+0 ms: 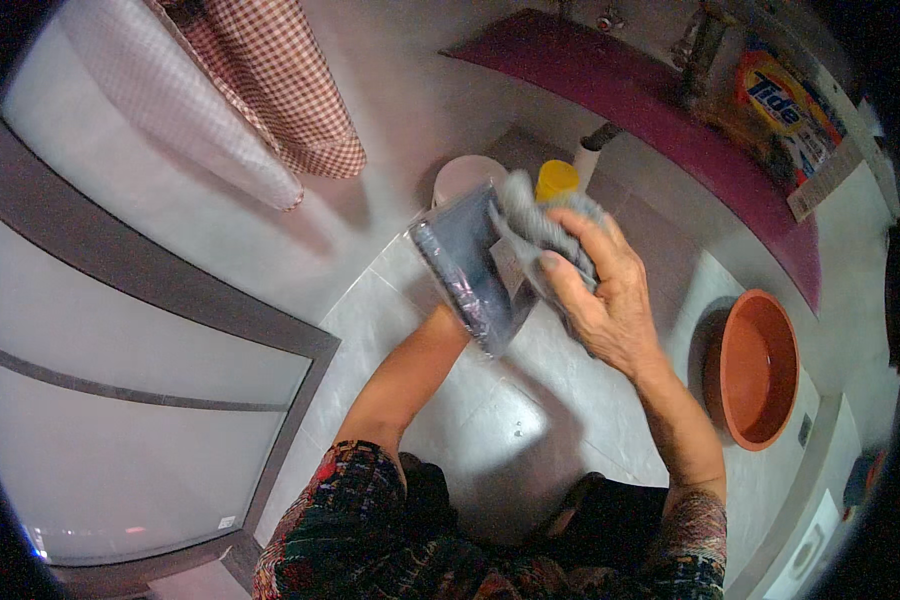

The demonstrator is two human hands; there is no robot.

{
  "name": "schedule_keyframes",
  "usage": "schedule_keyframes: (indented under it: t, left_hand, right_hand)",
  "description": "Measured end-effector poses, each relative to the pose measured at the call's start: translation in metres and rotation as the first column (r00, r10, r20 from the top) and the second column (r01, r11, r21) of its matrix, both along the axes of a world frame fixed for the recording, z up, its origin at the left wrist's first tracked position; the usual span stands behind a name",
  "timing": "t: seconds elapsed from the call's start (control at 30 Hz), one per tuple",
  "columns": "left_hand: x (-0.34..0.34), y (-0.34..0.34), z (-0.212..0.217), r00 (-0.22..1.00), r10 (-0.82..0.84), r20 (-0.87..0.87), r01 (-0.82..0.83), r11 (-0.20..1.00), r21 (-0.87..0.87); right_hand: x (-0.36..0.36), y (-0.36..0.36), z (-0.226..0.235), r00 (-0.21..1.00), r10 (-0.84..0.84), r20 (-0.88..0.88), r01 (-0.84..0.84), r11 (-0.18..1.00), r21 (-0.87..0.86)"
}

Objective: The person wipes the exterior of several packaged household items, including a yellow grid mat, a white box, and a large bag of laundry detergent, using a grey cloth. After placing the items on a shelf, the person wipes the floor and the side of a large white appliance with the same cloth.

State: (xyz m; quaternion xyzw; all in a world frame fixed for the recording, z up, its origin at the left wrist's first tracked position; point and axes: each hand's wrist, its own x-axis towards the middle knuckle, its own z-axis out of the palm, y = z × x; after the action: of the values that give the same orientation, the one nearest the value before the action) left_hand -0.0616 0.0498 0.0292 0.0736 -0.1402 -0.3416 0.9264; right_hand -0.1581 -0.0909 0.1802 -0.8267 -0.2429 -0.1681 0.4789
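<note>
My left hand holds up a flat, dark, glossy rectangular box point(467, 268) with a shiny, clear-looking edge. The left wrist point(446, 325) shows below the box, but the fingers are hidden behind it. What kind of box this is, I cannot make out. A crumpled grey cloth point(542, 228) is bunched in my right hand point(610, 290), its fingers and thumb wrapped round it. The cloth is close against the right side of the box and partly covers it. Some blur lies over the cloth.
An orange basin point(755, 370) stands at the right. Beyond my hands are a whitish bucket point(467, 178), a yellow container point(556, 180) and a purple curved counter point(590, 75) with a detergent bag point(790, 105). Checked cloth point(290, 90) hangs upper left, above a framed frosted-glass door point(150, 450).
</note>
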Motion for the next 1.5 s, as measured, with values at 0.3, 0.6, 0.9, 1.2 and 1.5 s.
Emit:
schedule_keyframes:
  t: [0.3, 0.6, 0.9, 1.2, 1.5]
  left_hand:
    - [-0.011, -0.026, 0.039, 0.882, 0.455, -0.125, -0.390, 0.852, 0.348]
    - [-0.017, -0.001, 0.048, 0.993, 0.116, 0.010, -0.110, 0.908, 0.404]
    - [-0.009, -0.008, 0.079, 0.974, 0.217, 0.064, -0.225, 0.902, 0.367]
    - [0.011, 0.005, 0.130, 0.350, 0.772, 0.531, -0.922, 0.185, 0.339]
    - [0.070, -0.065, 0.177, -0.276, -0.406, 0.871, -0.714, -0.520, -0.469]
  right_hand:
    - [0.008, 0.022, -0.032, 0.892, -0.275, 0.359, 0.416, 0.813, -0.409]
    - [0.045, -0.062, -0.005, 0.955, -0.113, -0.275, 0.217, 0.897, 0.386]
    - [0.036, -0.084, 0.018, 0.950, -0.162, -0.267, 0.151, 0.987, -0.062]
    - [0.031, -0.139, 0.031, 0.782, -0.571, 0.250, 0.606, 0.790, -0.090]
    - [0.046, -0.206, -0.006, 0.433, -0.759, 0.486, 0.883, 0.247, -0.400]
